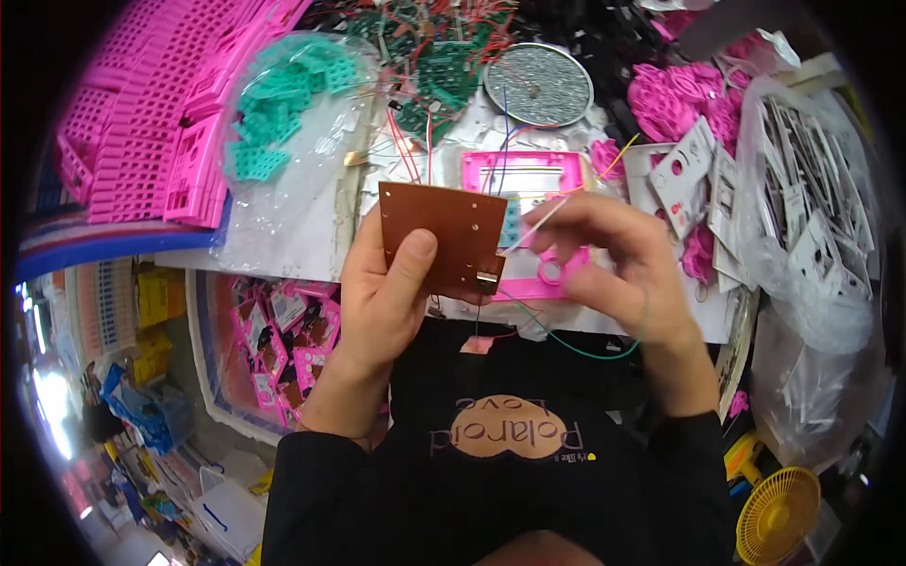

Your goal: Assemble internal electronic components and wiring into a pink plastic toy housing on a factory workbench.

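Note:
A brown circuit board (444, 226) is gripped in my left hand (382, 292), the thumb lying flat across its face. Red, blue, yellow, white and green wires run out from its edges. Close to the board's right edge is my right hand (613, 259), its fingers curled and the thumb apart from them. A white wire (533, 226) from the board crosses by those fingertips, and a green wire (604, 357) loops below the hand. Behind the board lies a pink plastic frame (510, 291) on the white tabletop, partly covered by board and hands.
Pink perforated parts (142, 94) are stacked at left beside a bag of teal parts (283, 113). Wired green boards (439, 75) and an oval silver plate (538, 85) lie behind. Pink rings (684, 94) and bagged white panels (812, 189) stand right; a bin of pink pieces (274, 330) sits lower left.

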The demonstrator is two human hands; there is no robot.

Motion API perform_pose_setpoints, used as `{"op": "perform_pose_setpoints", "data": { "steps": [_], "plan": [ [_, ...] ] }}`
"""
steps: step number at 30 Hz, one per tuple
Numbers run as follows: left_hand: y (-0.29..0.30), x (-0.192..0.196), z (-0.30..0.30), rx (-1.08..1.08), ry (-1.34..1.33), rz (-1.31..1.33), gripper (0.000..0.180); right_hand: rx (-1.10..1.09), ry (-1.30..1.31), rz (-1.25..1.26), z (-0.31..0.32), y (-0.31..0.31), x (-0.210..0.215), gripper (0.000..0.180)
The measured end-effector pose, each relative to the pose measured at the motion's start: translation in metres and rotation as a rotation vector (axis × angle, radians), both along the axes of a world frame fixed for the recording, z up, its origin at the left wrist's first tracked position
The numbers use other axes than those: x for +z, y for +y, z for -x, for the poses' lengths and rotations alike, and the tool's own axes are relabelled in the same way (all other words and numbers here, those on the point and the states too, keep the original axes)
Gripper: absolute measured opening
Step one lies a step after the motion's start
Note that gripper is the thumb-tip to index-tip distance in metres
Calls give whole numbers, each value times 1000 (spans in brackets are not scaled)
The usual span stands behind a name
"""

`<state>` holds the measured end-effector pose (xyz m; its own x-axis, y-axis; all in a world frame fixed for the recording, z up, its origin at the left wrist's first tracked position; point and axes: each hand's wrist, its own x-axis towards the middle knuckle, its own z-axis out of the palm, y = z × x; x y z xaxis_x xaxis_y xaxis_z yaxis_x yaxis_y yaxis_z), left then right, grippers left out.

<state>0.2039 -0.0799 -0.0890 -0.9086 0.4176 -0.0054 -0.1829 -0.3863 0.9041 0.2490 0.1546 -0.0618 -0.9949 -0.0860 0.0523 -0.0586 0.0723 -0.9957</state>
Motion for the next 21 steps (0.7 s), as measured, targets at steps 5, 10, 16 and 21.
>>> {"op": "perform_pose_setpoints", "data": {
  "steps": [5, 10, 16, 21],
  "plan": [
    [1, -3, -6, -87, 15, -41, 32, -23, -345, 169, -29, -13, -25, 10],
    [-16, 10, -17, -331, 20, 159, 22, 515, 80, -576, -79, 71, -6, 71],
    [0, 14, -16, -656, 605, 348, 18, 656, 83, -301, -57, 42, 0, 104],
    [-4, 4, -28, -480, 623, 548, 17, 348, 1, -143, -48, -9, -43, 73]
  ]
}}
